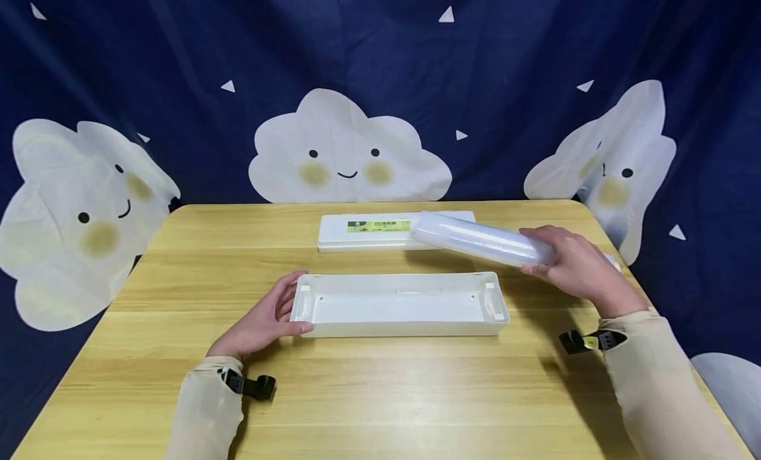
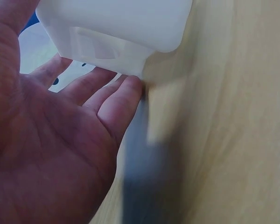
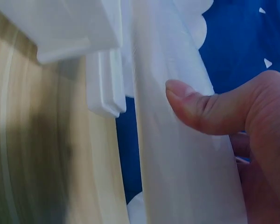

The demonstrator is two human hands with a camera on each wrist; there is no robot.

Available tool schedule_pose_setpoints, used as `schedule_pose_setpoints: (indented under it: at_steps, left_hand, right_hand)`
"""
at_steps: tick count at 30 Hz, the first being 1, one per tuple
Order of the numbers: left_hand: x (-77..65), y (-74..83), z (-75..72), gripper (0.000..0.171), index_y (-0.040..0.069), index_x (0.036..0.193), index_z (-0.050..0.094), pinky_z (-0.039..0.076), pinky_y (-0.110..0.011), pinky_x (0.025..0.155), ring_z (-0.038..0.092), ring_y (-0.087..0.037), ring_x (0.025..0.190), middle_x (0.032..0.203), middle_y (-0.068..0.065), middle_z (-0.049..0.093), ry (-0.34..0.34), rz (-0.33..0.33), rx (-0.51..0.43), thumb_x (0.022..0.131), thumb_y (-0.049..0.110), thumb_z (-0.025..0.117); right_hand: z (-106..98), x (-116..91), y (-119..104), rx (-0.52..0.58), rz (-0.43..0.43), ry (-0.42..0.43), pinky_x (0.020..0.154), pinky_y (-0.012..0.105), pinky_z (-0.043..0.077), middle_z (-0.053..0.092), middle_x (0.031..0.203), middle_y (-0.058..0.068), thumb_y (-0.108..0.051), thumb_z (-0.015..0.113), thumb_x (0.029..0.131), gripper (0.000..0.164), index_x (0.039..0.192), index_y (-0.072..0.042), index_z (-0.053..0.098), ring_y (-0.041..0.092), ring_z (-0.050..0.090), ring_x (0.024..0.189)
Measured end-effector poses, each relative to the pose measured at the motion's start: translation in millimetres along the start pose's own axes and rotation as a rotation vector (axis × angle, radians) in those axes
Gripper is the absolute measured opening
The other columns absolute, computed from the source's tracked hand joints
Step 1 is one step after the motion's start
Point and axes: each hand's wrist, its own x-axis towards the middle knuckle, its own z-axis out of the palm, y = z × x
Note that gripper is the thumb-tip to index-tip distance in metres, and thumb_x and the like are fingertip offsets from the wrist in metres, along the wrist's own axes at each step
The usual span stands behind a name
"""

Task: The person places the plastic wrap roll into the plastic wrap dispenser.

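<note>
In the head view a long white plastic box (image 1: 404, 329) sits on the table, its hollow side up, with a small holder inside each end. My left hand (image 1: 259, 320) grips its left end, thumb at the front corner and fingers round the back. In the left wrist view the fingertips (image 2: 130, 86) touch the box's end wall (image 2: 95, 46). Above the table, behind the box's right half, my right hand (image 1: 573, 265) holds a roll of clear plastic wrap (image 1: 484, 240) by its right end. The thumb (image 3: 196, 109) lies across the roll in the right wrist view.
A white lid (image 1: 333, 234) with a green and yellow label lies behind the box, partly covered by the roll in the head view. The wooden table (image 1: 404, 394) ends at a dark blue cloth (image 1: 380, 43) printed with clouds. A small white thing (image 1: 612, 260) shows behind the right hand.
</note>
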Motion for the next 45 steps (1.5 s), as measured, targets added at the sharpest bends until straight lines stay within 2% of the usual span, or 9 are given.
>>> schedule_pose_setpoints:
  at_steps: [7, 14, 25, 34, 45]
  left_hand:
    - [1.6, 1.6, 0.3, 0.1, 0.015, 0.156, 0.014, 0.037, -0.023, 0.105, 0.028, -0.032, 0.141, 0.155, -0.016, 0.027, 0.0, 0.001, 0.012, 0.082, 0.009, 0.081]
    - [2.2, 4.2, 1.4, 0.101, 0.015, 0.157, 0.013, 0.036, -0.024, 0.105, 0.027, -0.033, 0.142, 0.156, -0.017, 0.025, -0.005, -0.007, 0.019, 0.082, 0.01, 0.081]
    - [1.7, 3.3, 1.5, 0.101, 0.014, 0.157, 0.012, 0.035, -0.023, 0.106, 0.026, -0.033, 0.142, 0.157, -0.017, 0.024, -0.005, -0.008, 0.02, 0.082, 0.01, 0.081]
    - [1.6, 2.1, -0.7, 0.101, 0.014, 0.157, 0.012, 0.036, -0.024, 0.105, 0.028, -0.033, 0.141, 0.156, -0.016, 0.026, -0.01, -0.02, 0.031, 0.082, 0.01, 0.081]
    - [0.8, 1.9, -1.3, 0.101, 0.015, 0.157, 0.013, 0.036, -0.025, 0.105, 0.028, -0.033, 0.141, 0.156, -0.016, 0.026, -0.012, -0.02, 0.043, 0.082, 0.012, 0.081]
  right_hand:
    - [-3, 4, -6, -0.021, -0.011, 0.001, 0.083, 0.057, 0.044, 0.059, 0.126, 0.02, -0.024, 0.084, 0.08, 0.063, 0.135, -0.007, 0.058, 0.04, 0.055, 0.108]
    - [0, 6, -13, 0.0, -0.012, -0.013, 0.081, 0.055, 0.044, 0.06, 0.125, 0.018, -0.023, 0.084, 0.08, 0.063, 0.135, -0.008, 0.058, 0.038, 0.056, 0.105]
    - [6, 10, -22, 0.002, -0.054, -0.016, 0.086, 0.059, 0.044, 0.058, 0.127, 0.02, -0.018, 0.083, 0.08, 0.062, 0.135, -0.006, 0.057, 0.039, 0.055, 0.109]
    - [5, 11, -25, -0.001, -0.053, -0.043, 0.085, 0.061, 0.044, 0.057, 0.129, 0.02, -0.024, 0.082, 0.082, 0.063, 0.137, -0.007, 0.056, 0.039, 0.054, 0.109]
    - [4, 9, -34, 0.007, -0.097, -0.023, 0.087, 0.059, 0.044, 0.058, 0.126, 0.018, -0.019, 0.083, 0.08, 0.061, 0.134, -0.006, 0.057, 0.037, 0.055, 0.11]
